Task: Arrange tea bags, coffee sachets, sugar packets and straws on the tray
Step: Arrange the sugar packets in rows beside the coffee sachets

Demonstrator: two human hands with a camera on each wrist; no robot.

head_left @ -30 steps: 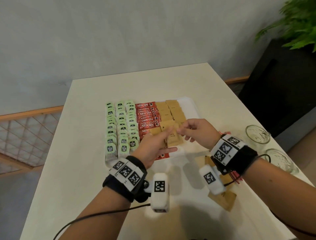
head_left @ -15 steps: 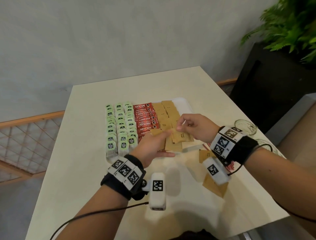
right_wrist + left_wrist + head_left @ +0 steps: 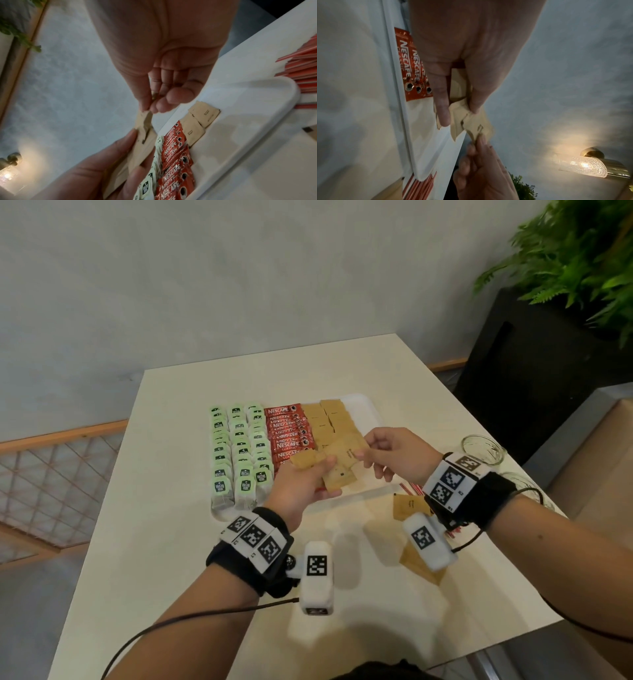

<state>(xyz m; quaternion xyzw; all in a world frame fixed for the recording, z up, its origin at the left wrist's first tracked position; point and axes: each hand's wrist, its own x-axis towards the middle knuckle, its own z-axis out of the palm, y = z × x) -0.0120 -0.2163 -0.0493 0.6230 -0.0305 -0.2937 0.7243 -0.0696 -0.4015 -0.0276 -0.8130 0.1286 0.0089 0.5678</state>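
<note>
Landmark: the white tray [image 3: 368, 414] on the counter [image 3: 171, 542]; every place below is given from it.
Left hand: the left hand [image 3: 301, 487] hovers over the tray's near edge, fingers and thumb clamped round a fanned stack of sugar packets [image 3: 339, 474].
Right hand: the right hand [image 3: 394, 453] is over the tray's near right part, thumb and forefinger pinching the end of the top packet [image 3: 351, 455] of that fan; the other fingers are loosely curled.
Key relation: the pinched packet lies between the two hands, its long axis running roughly from one hand to the other; the right hand is the nearer to the bare strip of tray.
Filled part: tea bags [image 3: 239, 446] take the tray's left, coffee sachets [image 3: 287, 429] the middle, laid sugar packets [image 3: 329, 419] come just right of those.
Open room: a bare strip along the tray's right side and near right corner; this looks like the place for the packet in hand, so the move is probably a short one away from the left hand.
Edges: the tray's low rim borders that strip, so a packet set carelessly could ride up on it.
Off the tray: straws [image 3: 411, 487] and loose packets [image 3: 407, 505] lie on the counter just near-right of the tray; two glass jars [image 3: 483, 448] stand further right.
</note>
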